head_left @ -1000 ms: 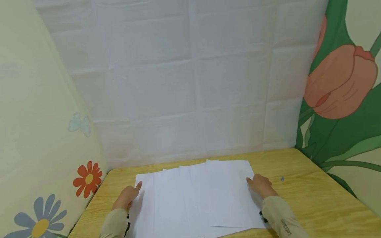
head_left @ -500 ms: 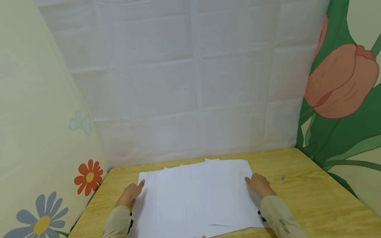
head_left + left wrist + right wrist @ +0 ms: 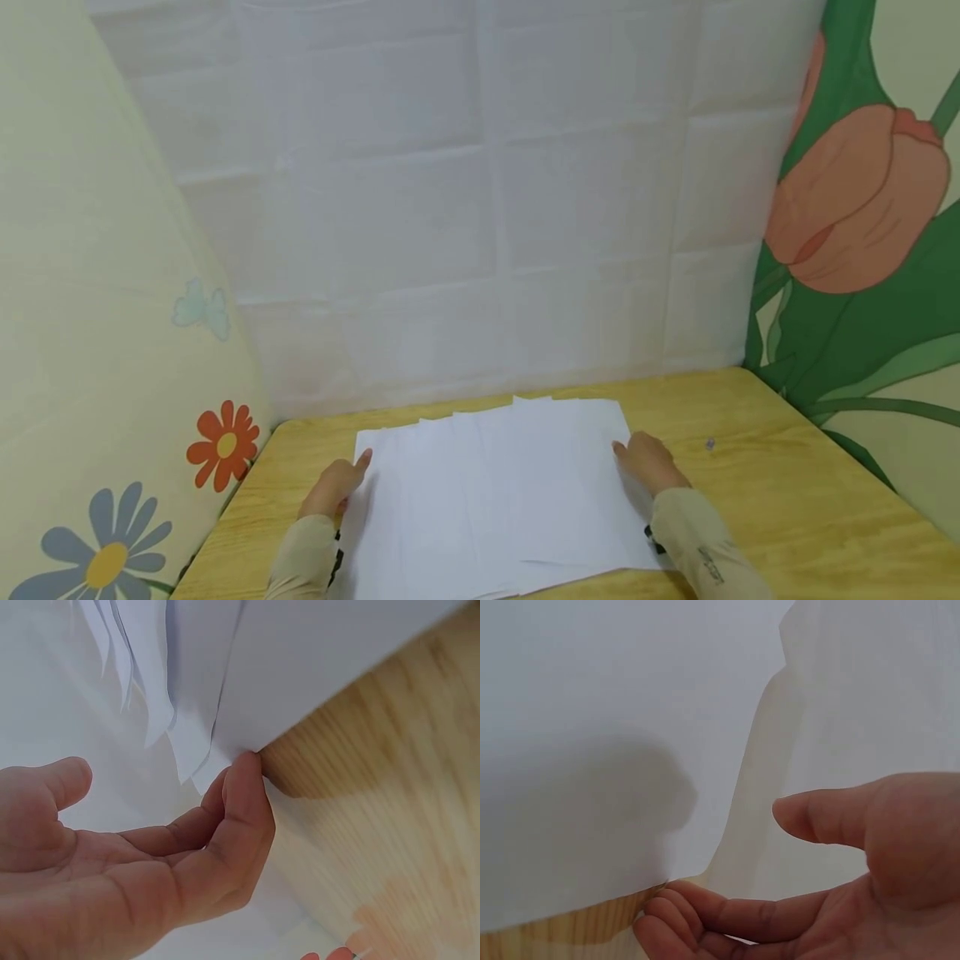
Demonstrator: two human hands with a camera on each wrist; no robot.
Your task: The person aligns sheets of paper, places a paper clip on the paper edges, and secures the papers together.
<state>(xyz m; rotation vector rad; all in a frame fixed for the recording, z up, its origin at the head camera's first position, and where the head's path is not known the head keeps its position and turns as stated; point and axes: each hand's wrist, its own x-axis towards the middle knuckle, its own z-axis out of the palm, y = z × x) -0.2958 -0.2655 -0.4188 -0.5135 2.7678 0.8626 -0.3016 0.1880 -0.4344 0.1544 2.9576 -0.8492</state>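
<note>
Several overlapping white paper sheets (image 3: 495, 492) lie fanned out across the wooden table, their far edges stepped. At their left side is my left hand (image 3: 334, 487). In the left wrist view, the bent fingers (image 3: 244, 802) of that hand touch the sheets' edge, and the thumb stands apart. My right hand (image 3: 649, 462) is at the right edge of the sheets. The right wrist view shows its fingertips (image 3: 676, 911) against the paper edge, loosely bent, with the thumb raised away from them. Neither thumb pinches the paper.
A small purplish object (image 3: 710, 444) lies on the table (image 3: 795, 492) to the right of my right hand. A creased white sheet (image 3: 487, 208) hangs behind the table. Walls with painted flowers (image 3: 855, 200) stand at both sides.
My left hand has shifted right and my right hand slightly left. The fanned sheets between them have drawn a little closer together, so the spread is narrower.
</note>
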